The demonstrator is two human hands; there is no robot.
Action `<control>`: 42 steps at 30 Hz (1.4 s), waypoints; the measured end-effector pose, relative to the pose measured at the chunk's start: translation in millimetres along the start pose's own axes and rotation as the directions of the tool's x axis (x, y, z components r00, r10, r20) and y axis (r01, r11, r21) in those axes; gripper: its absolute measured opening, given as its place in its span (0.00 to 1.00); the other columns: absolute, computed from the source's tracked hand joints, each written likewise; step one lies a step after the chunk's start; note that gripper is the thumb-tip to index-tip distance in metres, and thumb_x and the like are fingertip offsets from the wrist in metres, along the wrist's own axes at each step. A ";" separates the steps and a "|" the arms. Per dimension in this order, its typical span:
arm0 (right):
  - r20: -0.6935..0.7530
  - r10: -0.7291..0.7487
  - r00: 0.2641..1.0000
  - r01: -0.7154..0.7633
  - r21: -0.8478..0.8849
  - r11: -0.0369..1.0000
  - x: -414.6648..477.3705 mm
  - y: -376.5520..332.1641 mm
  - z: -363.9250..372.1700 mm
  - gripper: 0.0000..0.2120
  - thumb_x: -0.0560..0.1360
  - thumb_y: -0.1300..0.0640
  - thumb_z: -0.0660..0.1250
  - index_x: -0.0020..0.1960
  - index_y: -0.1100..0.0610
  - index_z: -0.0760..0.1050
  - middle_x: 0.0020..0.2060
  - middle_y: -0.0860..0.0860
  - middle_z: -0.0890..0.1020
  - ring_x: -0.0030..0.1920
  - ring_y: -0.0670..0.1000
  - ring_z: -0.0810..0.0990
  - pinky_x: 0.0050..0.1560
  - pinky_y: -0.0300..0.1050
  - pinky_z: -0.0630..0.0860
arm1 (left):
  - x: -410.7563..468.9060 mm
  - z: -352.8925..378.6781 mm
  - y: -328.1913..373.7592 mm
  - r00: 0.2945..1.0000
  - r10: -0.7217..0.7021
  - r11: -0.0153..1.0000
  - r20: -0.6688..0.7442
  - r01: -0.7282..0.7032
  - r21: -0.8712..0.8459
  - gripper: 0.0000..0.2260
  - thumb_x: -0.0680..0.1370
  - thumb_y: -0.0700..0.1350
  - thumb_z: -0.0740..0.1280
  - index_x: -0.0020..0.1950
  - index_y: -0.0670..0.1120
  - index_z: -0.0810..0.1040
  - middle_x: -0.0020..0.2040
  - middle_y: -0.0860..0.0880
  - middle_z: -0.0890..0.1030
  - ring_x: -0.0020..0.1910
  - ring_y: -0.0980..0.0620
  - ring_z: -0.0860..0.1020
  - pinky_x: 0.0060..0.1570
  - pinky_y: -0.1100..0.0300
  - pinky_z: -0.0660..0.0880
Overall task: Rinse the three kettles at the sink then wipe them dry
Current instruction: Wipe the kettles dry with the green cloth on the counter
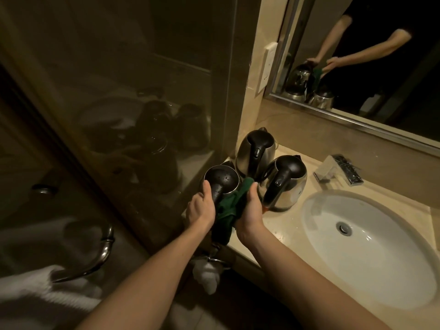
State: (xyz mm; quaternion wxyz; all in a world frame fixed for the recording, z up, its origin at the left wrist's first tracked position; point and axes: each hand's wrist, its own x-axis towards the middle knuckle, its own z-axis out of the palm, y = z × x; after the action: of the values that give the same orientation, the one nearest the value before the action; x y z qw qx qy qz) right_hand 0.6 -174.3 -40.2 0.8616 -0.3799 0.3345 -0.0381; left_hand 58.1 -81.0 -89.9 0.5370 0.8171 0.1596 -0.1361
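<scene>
Left hand (200, 209) curled round handle of kettle (220, 178). Right hand (250, 211) grips green cloth (228, 207), apparently pressed to that kettle, between the hands. Just beyond it: second kettle (256, 151), third kettle (284, 184); sink (381, 265) to its right.

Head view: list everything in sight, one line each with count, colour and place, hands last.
front kettle: one, steel, black lid, counter's left edge
back kettle: one, same colours, by the wall
right kettle: one, same colours, beside the sink
green cloth: one, between the hands, against front kettle
sink: one, white, set in counter
faucet: one, chrome, behind sink
counter: one, beige
mirror: one, steel-framed, upper right
glass panel: one, dark, left
white towel: one, lower left
left hand: one, grips front kettle's handle
right hand: one, holds green cloth
</scene>
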 end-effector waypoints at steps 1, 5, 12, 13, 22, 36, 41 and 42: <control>0.012 0.012 1.000 -0.013 0.013 1.000 0.8 1.6 3.7 0.21 0.79 0.38 0.53 0.47 0.51 0.77 0.46 0.51 0.81 0.46 0.50 0.78 0.46 0.47 0.74 | -1.6 -0.9 0.5 1.000 -0.004 1.000 0.007 0.004 -0.016 0.59 0.54 0.86 0.35 0.59 0.47 0.78 0.57 0.42 0.81 0.52 0.38 0.83 0.56 0.40 0.79; 0.062 0.037 0.997 -0.042 0.080 0.996 6.3 5.5 9.8 0.25 0.80 0.38 0.50 0.46 0.53 0.79 0.38 0.50 0.84 0.44 0.50 0.79 0.40 0.45 0.74 | -5.6 -0.4 1.5 1.000 0.005 0.999 0.007 -0.005 -0.043 0.56 0.55 0.86 0.37 0.56 0.48 0.78 0.58 0.43 0.80 0.53 0.39 0.82 0.57 0.40 0.78; -0.013 0.153 0.988 -0.150 0.121 0.981 13.6 11.8 5.2 0.35 0.77 0.31 0.47 0.65 0.57 0.73 0.64 0.60 0.75 0.60 0.58 0.75 0.57 0.54 0.71 | -19.1 -4.0 14.3 1.000 -0.026 0.994 0.008 0.027 -0.108 0.47 0.56 0.86 0.40 0.46 0.51 0.75 0.54 0.42 0.81 0.54 0.37 0.82 0.60 0.39 0.77; -0.020 0.160 0.987 -0.156 0.129 0.979 14.0 11.1 4.8 0.35 0.77 0.31 0.47 0.65 0.58 0.73 0.64 0.60 0.75 0.62 0.58 0.73 0.58 0.54 0.69 | -21.7 -6.1 17.6 0.998 -0.062 0.987 0.026 0.065 -0.147 0.44 0.62 0.84 0.43 0.49 0.50 0.76 0.55 0.41 0.81 0.55 0.36 0.82 0.58 0.40 0.79; 0.043 0.076 0.996 -0.082 0.158 0.984 1.3 5.6 25.2 0.25 0.79 0.37 0.51 0.46 0.54 0.79 0.41 0.53 0.83 0.43 0.51 0.79 0.40 0.45 0.75 | -5.1 -5.1 6.5 0.982 -0.165 0.941 0.096 0.186 -0.283 0.40 0.78 0.71 0.51 0.63 0.36 0.76 0.53 0.32 0.79 0.36 0.38 0.80 0.17 0.67 0.67; -0.028 0.234 0.972 -0.225 0.190 0.956 17.4 17.2 11.6 0.34 0.77 0.31 0.48 0.55 0.59 0.76 0.57 0.61 0.77 0.55 0.59 0.76 0.54 0.54 0.71 | 2.7 -0.9 -1.0 0.989 -0.110 0.967 0.099 0.130 -0.219 0.38 0.77 0.71 0.51 0.59 0.36 0.75 0.58 0.30 0.79 0.33 0.42 0.77 0.16 0.66 0.65; -0.015 0.157 0.987 -0.154 0.132 0.979 15.7 11.2 21.2 0.31 0.77 0.32 0.50 0.50 0.57 0.78 0.48 0.57 0.80 0.47 0.55 0.78 0.46 0.49 0.74 | 3.0 -1.1 0.5 0.988 -0.122 0.966 0.096 0.140 -0.218 0.33 0.78 0.70 0.53 0.55 0.39 0.74 0.53 0.32 0.79 0.33 0.43 0.77 0.16 0.66 0.66; -0.022 0.146 0.989 -0.143 0.117 0.983 16.4 10.6 22.6 0.30 0.78 0.33 0.50 0.48 0.56 0.78 0.46 0.56 0.80 0.46 0.54 0.78 0.44 0.48 0.74 | 3.7 0.0 0.2 0.988 -0.123 0.967 0.093 0.140 -0.214 0.33 0.79 0.69 0.53 0.55 0.39 0.75 0.54 0.31 0.80 0.32 0.42 0.77 0.16 0.66 0.65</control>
State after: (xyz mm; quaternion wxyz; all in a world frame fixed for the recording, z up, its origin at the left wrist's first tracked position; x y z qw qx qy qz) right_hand 25.0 -157.8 -45.3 0.8773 -0.3039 0.3715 -0.0005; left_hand 61.6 -80.6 -91.2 0.6198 0.7342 0.2062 -0.1853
